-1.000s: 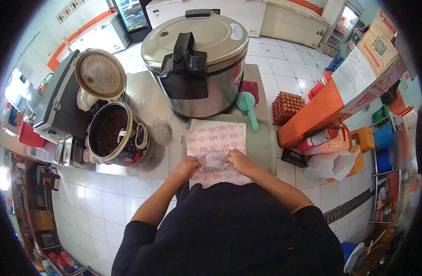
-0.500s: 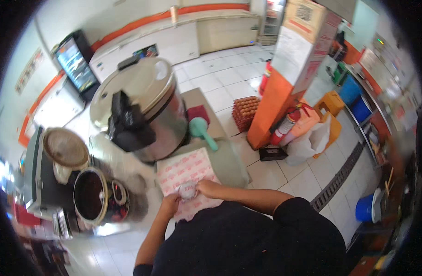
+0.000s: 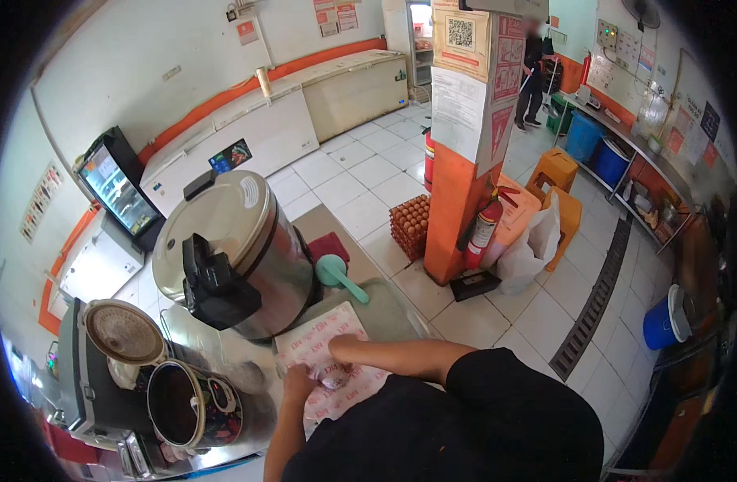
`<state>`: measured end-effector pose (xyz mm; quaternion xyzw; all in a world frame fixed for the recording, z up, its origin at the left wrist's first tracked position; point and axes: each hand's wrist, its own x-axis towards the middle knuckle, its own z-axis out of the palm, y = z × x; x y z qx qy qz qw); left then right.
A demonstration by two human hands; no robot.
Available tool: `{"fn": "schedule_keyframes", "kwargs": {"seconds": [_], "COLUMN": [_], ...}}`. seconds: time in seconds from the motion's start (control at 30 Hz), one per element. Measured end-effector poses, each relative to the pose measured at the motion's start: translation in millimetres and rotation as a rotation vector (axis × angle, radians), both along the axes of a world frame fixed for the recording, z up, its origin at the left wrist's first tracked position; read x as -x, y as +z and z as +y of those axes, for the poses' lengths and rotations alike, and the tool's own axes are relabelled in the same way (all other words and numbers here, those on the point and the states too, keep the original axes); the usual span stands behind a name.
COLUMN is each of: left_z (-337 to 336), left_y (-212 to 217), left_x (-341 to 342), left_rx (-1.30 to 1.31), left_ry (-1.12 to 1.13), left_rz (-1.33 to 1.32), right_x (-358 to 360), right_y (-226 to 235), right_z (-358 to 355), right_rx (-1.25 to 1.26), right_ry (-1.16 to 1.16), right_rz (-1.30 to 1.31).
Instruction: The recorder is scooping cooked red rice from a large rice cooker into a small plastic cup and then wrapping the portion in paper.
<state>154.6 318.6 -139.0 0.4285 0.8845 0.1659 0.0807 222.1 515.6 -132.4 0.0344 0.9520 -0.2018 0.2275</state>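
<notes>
A stack of white wrapping paper with red print (image 3: pixel 301 341) lies on the steel counter close to my body. On it sits a small bundle wrapped in the same paper (image 3: pixel 333 379); its contents are hidden. My left hand (image 3: pixel 299 381) grips the bundle's left side with bent fingers. Reaching across from the right, my right hand (image 3: pixel 347 350) is closed at its far side, fingertips partly hidden. Just beyond the paper, a mint-green scoop (image 3: pixel 341 278) rests by a dark red cloth (image 3: pixel 328 247). A large steel rice cooker (image 3: pixel 240 249) stands behind to the left.
An open dark-filled pot (image 3: pixel 174 410) and a round brown lid (image 3: pixel 126 331) are at the left. Past the counter stand stacked egg trays (image 3: pixel 409 228), an orange pillar (image 3: pixel 450 213) and a fire extinguisher (image 3: pixel 482 233). Far off, a person in dark clothes (image 3: pixel 532 72) holds a long handle.
The view has tilted up, bringing the far person into sight. My right hand has shifted to the bundle's far side; my left hand still holds its left side.
</notes>
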Motion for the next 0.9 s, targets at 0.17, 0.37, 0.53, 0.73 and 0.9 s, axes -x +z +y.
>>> {"fn": "schedule_keyframes", "kwargs": {"seconds": [0.17,0.37,0.53,0.73,0.9], "left_z": [-1,-9,3,19,21], "left_y": [-10,-17,14,15,4], "left_x": [-25,-58,-21,6,5], "left_rx": [0.001,-0.268,0.001,0.035,-0.009], "left_ry": [0.173,0.167,0.255,-0.075,-0.445], "left_rz": [-0.187,0.003,-0.585,-0.258,0.024], "right_x": [-24,-50,-39,-20,-13], "right_y": [-26,-6,-29,-13,-27], "right_z": [-3,-11,6,8,6], "right_rx": [0.038,0.376,0.597,0.433,0.128], "right_ry": [-0.086,-0.352,-0.42,-0.386,-0.079], "right_rz": [0.153,0.134,-0.041,-0.192,-0.033]}}
